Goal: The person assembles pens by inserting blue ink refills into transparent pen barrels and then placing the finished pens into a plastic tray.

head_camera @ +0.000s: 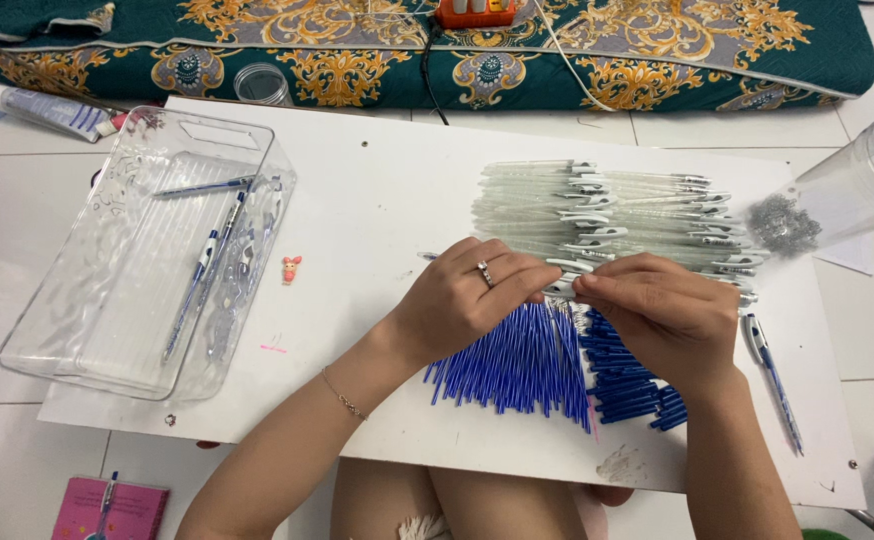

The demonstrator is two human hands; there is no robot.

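Two hands: both meet over the middle of the white board [377, 190], fingertips together on one small pen part.
Left hand [467, 300]: fingers curled almost closed, a ring on one; it pinches the end of a clear pen barrel [563, 287] against the right hand.
Right hand [657, 315]: fingers bent and closed on the same piece; what else lies inside the fist cannot be told.
Blue refills [517, 365]: a fanned heap under both wrists, near the board's front edge; a brushing wrist could roll some off that edge.
Blue caps [627, 385]: piled just right of the refills, partly hidden by the right forearm.
Clear barrels [607, 215]: a stacked row toward the far right corner; a nudge from either hand could collapse it.
Finished pen [772, 375]: lies alone beside the right edge, liable to slip off.
Clear tray [147, 250]: overhangs the left edge, holding a few assembled pens.
Plastic cup [857, 190]: tipped on its side off the far right corner, small metal springs [782, 225] at its mouth; they could scatter.
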